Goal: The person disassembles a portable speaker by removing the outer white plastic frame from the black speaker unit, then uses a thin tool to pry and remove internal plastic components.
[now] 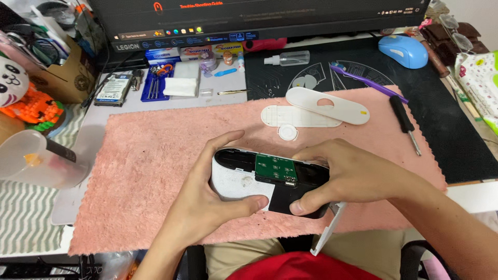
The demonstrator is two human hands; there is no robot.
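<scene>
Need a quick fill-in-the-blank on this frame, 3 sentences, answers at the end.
1. Both hands, left hand and right hand, hold an opened device showing a ____ circuit board.
2. The device sits over a ____ fuzzy cloth.
3. The computer mouse at the upper right is ____.

Missing words: green; pink; blue

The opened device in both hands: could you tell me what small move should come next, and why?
Probably lift out the green circuit board: it lies exposed in the opened device, whose white covers are already off on the pink cloth, while the left hand and right hand steady the shell.
</scene>
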